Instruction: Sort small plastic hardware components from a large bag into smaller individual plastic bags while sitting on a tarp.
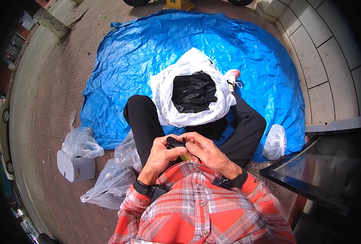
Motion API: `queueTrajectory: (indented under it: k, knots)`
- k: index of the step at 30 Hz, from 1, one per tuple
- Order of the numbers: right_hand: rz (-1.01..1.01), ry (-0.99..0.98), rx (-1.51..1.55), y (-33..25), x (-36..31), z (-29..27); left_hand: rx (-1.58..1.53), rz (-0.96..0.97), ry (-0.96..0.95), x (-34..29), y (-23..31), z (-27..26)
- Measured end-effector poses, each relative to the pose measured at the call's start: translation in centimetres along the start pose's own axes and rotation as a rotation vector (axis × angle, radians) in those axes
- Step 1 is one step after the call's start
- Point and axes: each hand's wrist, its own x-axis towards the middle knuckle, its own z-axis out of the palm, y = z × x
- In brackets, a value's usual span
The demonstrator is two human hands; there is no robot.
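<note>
Close in front of my chest, my left hand (163, 156) pinches a small flat black piece (174, 142) between thumb and fingers. My right hand (209, 152) meets it from the other side, its thumb and fingers closed on the same piece's end. Exactly what kind of piece it is cannot be made out. Just beyond my hands, between my legs, stands a white plastic bag (164, 106) with its mouth rolled wide. Many black strip-like pieces (193, 91) fill it. More black pieces (213, 129) lie in shadow between the bag and my hands.
Under the bag spreads a crinkled blue tarp (123, 53). To my left are clear plastic bags (111, 183) and a light grey box (76, 166). At my right are a knotted white bag (274, 142), a black-framed glass panel (310, 175) and a tiled wall (322, 61).
</note>
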Motion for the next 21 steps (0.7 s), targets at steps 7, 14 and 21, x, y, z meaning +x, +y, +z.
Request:
queueTrajectory:
  k: [7, 14, 21]
  knots:
    - [0.177, 0.038, 0.519, 1.1, -0.1, -1.1, -0.062, 0.0, -0.017, 0.1, -0.9, 0.0]
    - [0.19, 0.124, 0.454, 0.4, -0.7, -1.7, -0.036, 0.085, 0.061, -0.2, -1.3, 2.2]
    - [0.113, 0.165, 0.313, -0.9, -1.3, -0.7, 0.074, 0.166, 0.007, -0.4, -1.5, 2.1]
